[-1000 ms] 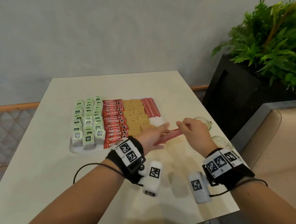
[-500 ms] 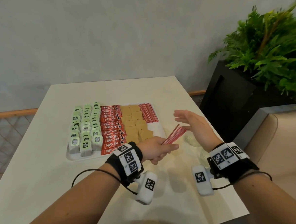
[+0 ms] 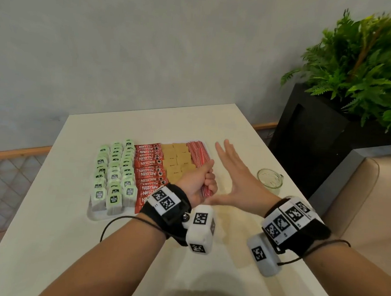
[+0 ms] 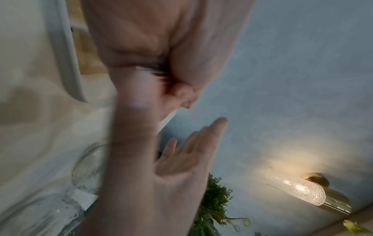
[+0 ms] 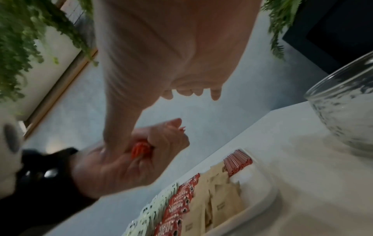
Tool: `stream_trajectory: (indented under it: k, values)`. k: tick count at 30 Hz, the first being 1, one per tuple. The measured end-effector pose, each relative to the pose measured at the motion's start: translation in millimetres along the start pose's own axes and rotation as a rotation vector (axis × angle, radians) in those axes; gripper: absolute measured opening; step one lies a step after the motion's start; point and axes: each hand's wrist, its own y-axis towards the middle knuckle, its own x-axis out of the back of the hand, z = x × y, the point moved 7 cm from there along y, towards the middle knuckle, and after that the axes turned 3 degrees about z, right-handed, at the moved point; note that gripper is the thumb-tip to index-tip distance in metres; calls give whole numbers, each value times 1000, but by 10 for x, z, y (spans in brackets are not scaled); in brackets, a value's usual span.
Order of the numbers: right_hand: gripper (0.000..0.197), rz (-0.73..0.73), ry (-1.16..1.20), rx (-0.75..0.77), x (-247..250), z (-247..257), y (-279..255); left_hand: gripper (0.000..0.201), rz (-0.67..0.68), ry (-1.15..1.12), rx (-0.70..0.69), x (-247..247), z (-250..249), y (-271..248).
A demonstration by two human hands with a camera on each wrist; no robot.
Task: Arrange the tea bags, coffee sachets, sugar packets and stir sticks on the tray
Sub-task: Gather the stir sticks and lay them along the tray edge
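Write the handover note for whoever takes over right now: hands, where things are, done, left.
Left hand: grips a bundle of red stir sticks above the tray's near right corner.
Right hand: open, flat, holding nothing, beside the tray's right edge.
Tray: tea bags left, coffee sachets next, brown sugar packets, then a row of stir sticks at the far right.
Done: the first three groups look laid out.
Left: set the held bundle in the bare near part of the stir-stick column.
Empty glass cup stands right of the tray.
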Motion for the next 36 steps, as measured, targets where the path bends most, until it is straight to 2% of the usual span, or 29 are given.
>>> stream_trajectory:
  k: [3,5,6,9,12,15,18,21,23,26,28,31,32,36]
  values:
    - [127,13,-50,4,-106,-9,64,34,8,6,9,-64,5,-1]
    - [125,48,50,-94,-141,-148,104,35,7,113,10,-36,30,13]
    - [117,85,128,-155,-157,-219,110,32,7,187,-2,-3,37,30]
    - [75,166,220,-257,-191,-376,159,10,46,356,-43,36,90,77]
    - [49,149,309,-186,-189,-377,297,21,71,584,-9,4,206,109]
    - [33,106,329,-207,-157,-362,473,21,31,764,-85,-58,166,214]
    - [29,27,181,-232,-75,-391,654,7,-31,898,-202,-84,-4,347]
    - [30,-21,142,-304,10,-547,892,22,-36,1122,-282,-18,-188,520]
    - [32,31,80,-353,-8,-661,1029,23,-25,1220,-312,83,-290,584]
    - [30,157,-68,-396,-123,-729,1135,32,-133,1266,-325,394,-432,690]
    - [34,230,-114,-428,-242,-843,1182,39,-142,1397,-378,488,-491,746]
    - [35,286,-92,-439,-417,-978,1200,53,-147,1921,-325,506,-395,761]
    - [35,300,-97,-425,-456,-977,1185,56,-155,2015,-295,514,-343,757]
    - [38,319,-108,-403,-566,-952,1142,67,-211,1984,-227,609,-252,759]
